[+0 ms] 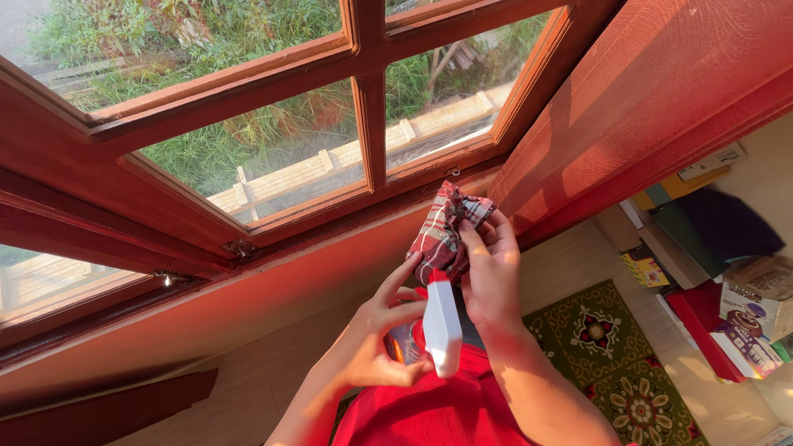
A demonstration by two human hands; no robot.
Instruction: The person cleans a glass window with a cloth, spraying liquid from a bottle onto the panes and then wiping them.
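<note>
Scene: From my remote seat, the head camera looked down past a red-brown wooden window (pixel 363 99) filling the upper left and centre of the frame, grass and pale planks outside.

Right hand: The right hand (pixel 493 277), centre frame, was clenched around a bunched red plaid cloth (pixel 442 235); its thumb lay across the front of the cloth and the fingers wrapped behind it.

Left hand: The left hand (pixel 387 330), lower centre, was gripping a spray bottle (pixel 438 326) with a white head and red trigger part, its body mostly hidden in the palm; the forefinger stretched up to the lower edge of the cloth.

Cloth position: The cloth sat just above the spray head, nearly touching it, and just below the window's bottom rail, its top poking out above the right fingertips.

Bottle position: The bottle hung in front of a red shirt (pixel 438 413), between the two wrists.

Risk, as I judged it: With the nozzle so close, spray could miss the cloth and wet the fingers or the sill (pixel 273 289), should the head be turned aside. The loosely bunched cloth could slip if the right grip eased.

Surroundings: A green patterned rug (pixel 619 363) lay at lower right, with stacked books and boxes (pixel 727 289) along the right edge.
</note>
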